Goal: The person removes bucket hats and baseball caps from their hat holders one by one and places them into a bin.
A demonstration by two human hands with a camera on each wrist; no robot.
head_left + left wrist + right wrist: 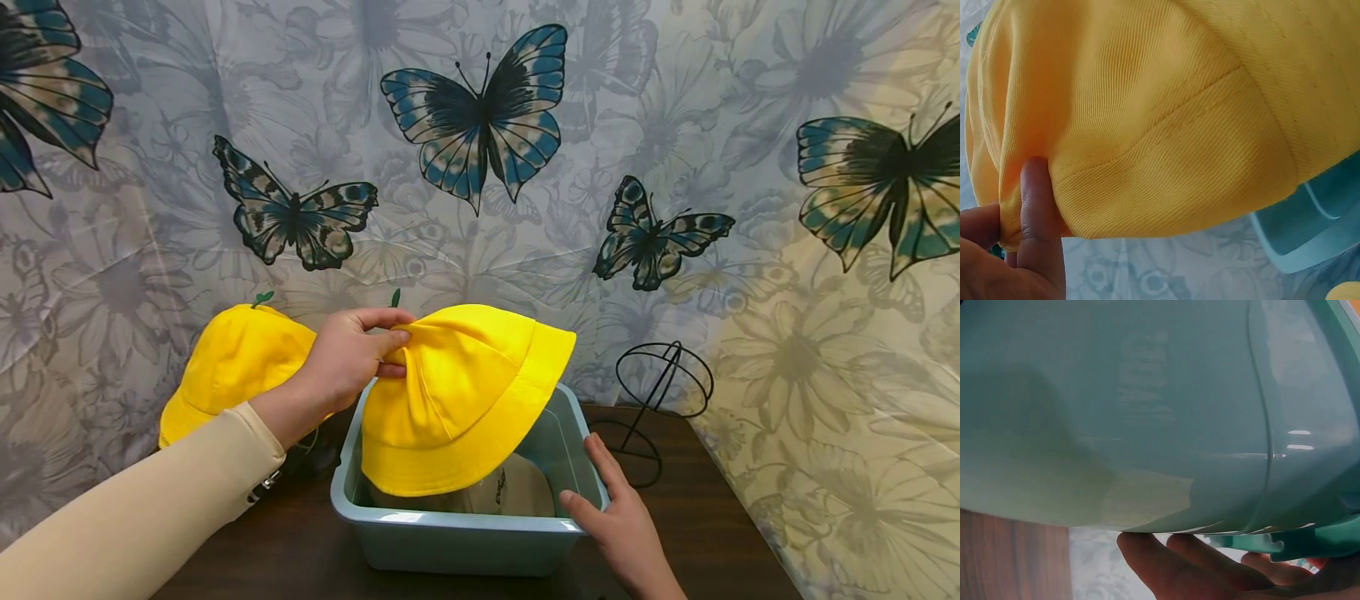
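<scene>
My left hand (341, 358) pinches the crown of a yellow bucket hat (465, 392) between thumb and fingers, bunching its cloth. Tilted, the hat hangs over a light blue plastic bin (465, 518), brim toward the right and down. A small green sprout (395, 297) shows behind the held crown. Inside the bin lies a beige cap (532, 487) with dark lettering, partly hidden by the hat. At the bin's right side rests my right hand (626, 521), its fingers fairly straight along the outer wall (1166, 425) and the thumb over the rim.
Another yellow bucket hat (240, 358) with a green sprout sits raised at the left, behind my left forearm. A black wire hat stand (637, 425) is right of the bin. The dark wooden table (712, 517) backs onto a butterfly-print cloth (480, 250).
</scene>
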